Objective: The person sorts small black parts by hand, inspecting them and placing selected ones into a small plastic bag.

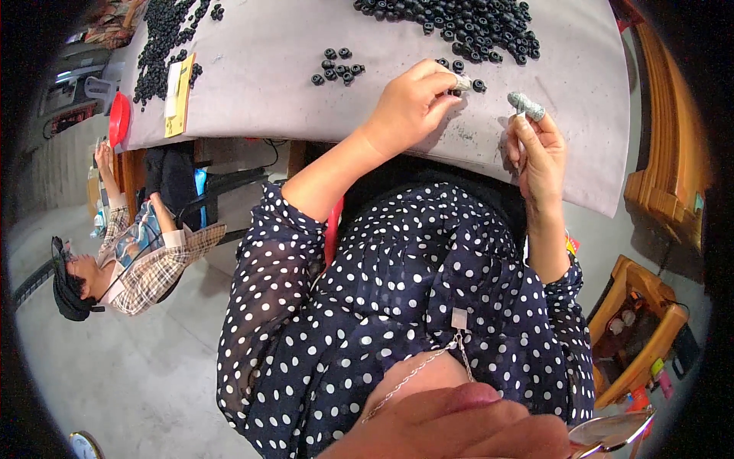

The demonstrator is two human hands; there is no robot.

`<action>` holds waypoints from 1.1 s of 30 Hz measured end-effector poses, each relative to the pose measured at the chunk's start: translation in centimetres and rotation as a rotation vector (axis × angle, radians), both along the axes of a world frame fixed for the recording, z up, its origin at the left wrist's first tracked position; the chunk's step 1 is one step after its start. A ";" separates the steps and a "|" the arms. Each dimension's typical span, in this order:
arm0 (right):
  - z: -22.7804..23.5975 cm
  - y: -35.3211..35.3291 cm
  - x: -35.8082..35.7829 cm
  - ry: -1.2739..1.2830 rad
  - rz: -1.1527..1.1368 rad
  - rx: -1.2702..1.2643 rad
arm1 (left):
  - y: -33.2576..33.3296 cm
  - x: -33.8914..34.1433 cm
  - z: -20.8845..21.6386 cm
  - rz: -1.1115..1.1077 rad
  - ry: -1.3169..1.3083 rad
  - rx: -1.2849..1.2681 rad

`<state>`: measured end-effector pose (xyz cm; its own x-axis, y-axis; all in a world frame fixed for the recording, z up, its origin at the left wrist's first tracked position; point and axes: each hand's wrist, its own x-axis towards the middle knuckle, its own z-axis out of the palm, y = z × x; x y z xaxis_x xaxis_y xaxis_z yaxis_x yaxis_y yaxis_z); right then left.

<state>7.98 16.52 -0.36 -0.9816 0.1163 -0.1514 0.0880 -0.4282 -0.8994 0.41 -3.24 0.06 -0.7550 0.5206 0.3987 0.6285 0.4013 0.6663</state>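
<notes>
The left hand (pixel 413 103) reaches across the grey worktop (pixel 267 76), its taped fingertips (pixel 461 82) pinched on a small black ring (pixel 456 92) at the near edge of a big heap of black rings (pixel 466 27). The right hand (pixel 539 149) is raised just above the worktop edge, fingers curled around a thin stick, its taped thumb (pixel 527 105) pointing up. A small cluster of rings (pixel 336 66) lies left of the hands, well apart, and another heap (pixel 164 38) sits far left beside a yellow card (pixel 180 96). A person in a plaid shirt (pixel 160 268) sits nearby.
</notes>
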 end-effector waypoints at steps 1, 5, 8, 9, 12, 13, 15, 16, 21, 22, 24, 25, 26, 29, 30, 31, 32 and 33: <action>0.1 0.0 0.1 0.010 0.016 -0.002 | 0.0 0.2 0.0 0.001 0.002 0.001; 0.6 -0.7 0.4 -0.042 0.055 0.078 | 0.4 1.5 0.2 0.012 -0.650 0.448; 1.1 -1.0 0.6 -0.039 0.120 0.129 | 0.1 2.7 0.5 -0.016 -1.191 0.775; 1.3 -1.1 0.7 -0.051 0.157 0.161 | -0.1 2.8 0.5 -0.052 -1.346 0.911; 1.8 -1.2 0.8 -0.030 0.263 0.099 | -0.5 3.2 0.4 -0.057 -1.491 0.989; 1.9 -1.3 0.9 0.003 0.287 0.073 | -0.6 3.3 0.2 -0.111 -1.531 1.056; 2.1 -1.4 0.9 0.011 0.330 0.024 | -0.7 3.7 -0.1 -0.177 -1.529 1.042; 2.1 -1.4 1.0 0.000 0.343 0.031 | -0.7 3.9 -0.3 -0.193 -1.554 1.080; 2.1 -1.5 1.1 0.012 0.361 0.033 | -0.4 4.3 -0.2 -0.148 -1.618 1.185; 2.1 -1.4 1.1 0.011 0.370 0.026 | -0.3 4.4 0.0 -0.100 -1.573 1.146; 2.3 -1.4 1.1 0.008 0.380 0.017 | -0.2 4.6 0.3 -0.052 -1.528 1.106; 2.3 -1.5 1.1 0.009 0.389 0.016 | -0.2 4.7 0.5 -0.031 -1.510 1.110; 2.4 -1.6 1.1 0.010 0.397 0.016 | -0.2 4.7 0.7 -0.031 -1.479 1.123; 2.8 -1.9 1.1 -0.022 0.435 -0.028 | -0.3 4.7 0.8 -0.074 -1.482 1.101; 2.8 -2.0 1.1 -0.023 0.434 -0.029 | -0.4 4.7 0.8 -0.085 -1.484 1.106; 2.9 -2.1 1.1 -0.012 0.466 -0.033 | -0.5 4.7 0.8 -0.106 -1.482 1.094; 2.9 -2.1 1.1 -0.003 0.487 -0.034 | -0.5 4.7 0.8 -0.106 -1.485 1.081; 2.9 -2.2 1.1 -0.002 0.498 -0.038 | -0.5 4.7 0.7 -0.127 -1.481 1.083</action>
<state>9.12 14.31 2.55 -0.9164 -0.3717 -0.1484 0.2916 -0.3662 -0.8837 5.16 -3.73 0.77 -0.7388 0.5937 -0.3188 -0.6566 -0.5278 0.5387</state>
